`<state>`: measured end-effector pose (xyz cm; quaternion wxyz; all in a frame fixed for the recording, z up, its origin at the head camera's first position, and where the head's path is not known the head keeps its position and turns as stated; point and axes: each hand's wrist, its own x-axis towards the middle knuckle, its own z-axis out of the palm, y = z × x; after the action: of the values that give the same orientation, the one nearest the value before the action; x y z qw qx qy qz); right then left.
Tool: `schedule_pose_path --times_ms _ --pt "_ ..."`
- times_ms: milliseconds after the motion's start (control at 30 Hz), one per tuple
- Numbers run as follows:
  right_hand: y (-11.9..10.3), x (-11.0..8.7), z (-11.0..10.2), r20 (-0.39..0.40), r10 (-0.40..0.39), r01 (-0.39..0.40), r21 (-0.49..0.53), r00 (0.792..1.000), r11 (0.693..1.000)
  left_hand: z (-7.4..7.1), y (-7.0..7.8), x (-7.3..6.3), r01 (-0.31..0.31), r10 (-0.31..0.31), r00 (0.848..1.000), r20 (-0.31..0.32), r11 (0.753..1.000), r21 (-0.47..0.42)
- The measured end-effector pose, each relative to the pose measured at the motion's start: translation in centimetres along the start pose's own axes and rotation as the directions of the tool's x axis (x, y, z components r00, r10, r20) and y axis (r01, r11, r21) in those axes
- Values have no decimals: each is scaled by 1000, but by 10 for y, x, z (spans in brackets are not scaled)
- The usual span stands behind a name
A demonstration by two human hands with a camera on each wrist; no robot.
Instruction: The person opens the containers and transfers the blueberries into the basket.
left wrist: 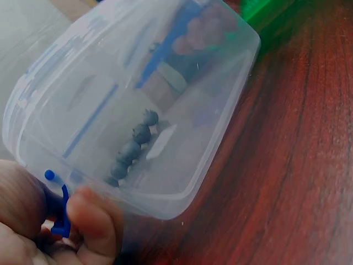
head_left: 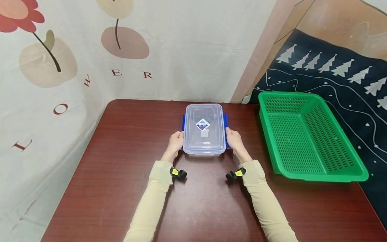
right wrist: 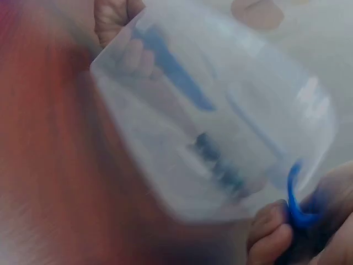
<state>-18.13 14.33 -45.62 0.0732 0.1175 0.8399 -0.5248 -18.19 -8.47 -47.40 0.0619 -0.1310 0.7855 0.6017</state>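
Observation:
A clear plastic food container (head_left: pixel 204 139) with a transparent lid and blue side latches is held over the far middle of the table. My left hand (head_left: pixel 175 142) grips it on the left, its fingers and thumb around a blue latch (left wrist: pixel 66 212). On the opposite side my right hand (head_left: pixel 234 139) holds the other latch (right wrist: pixel 298 207) in the same way. Through the wall, a row of small dark-blue round fruits like blueberries (left wrist: pixel 131 150) shows inside. A diamond-shaped label (head_left: pixel 203 124) is on the lid. Whether the container's base touches the tabletop, I cannot tell.
A green slatted plastic basket (head_left: pixel 273 161) stands on the right of the brown wooden table (head_left: pixel 121 174). White printed cloth (head_left: pixel 193 67) hangs behind and left of the table. Dark-blue cloth with white trees (head_left: pixel 356 111) lies beyond the basket.

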Motion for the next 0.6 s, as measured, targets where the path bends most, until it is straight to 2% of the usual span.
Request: schedule_pose_path --times_ms 133,267,400,467,600 --pt "9 1 5 13 -6 6 1 1000 1000 -3 2 0 -18 19 1000 -19 998 52" --pt "13 4 3 -6 -79 78 -30 997 996 -2 3 0 -21 22 1000 -20 997 68" --pt "14 6 -2 -72 -143 134 -120 987 984 -4 5 -1 0 7 999 -49 991 135" --pt "13 5 -5 -122 -182 166 -132 976 977 -6 7 -3 -20 36 996 -85 982 187" --pt "6 0 -9 -169 -249 236 -96 954 967 -10 16 -7 -116 162 975 -154 955 273"
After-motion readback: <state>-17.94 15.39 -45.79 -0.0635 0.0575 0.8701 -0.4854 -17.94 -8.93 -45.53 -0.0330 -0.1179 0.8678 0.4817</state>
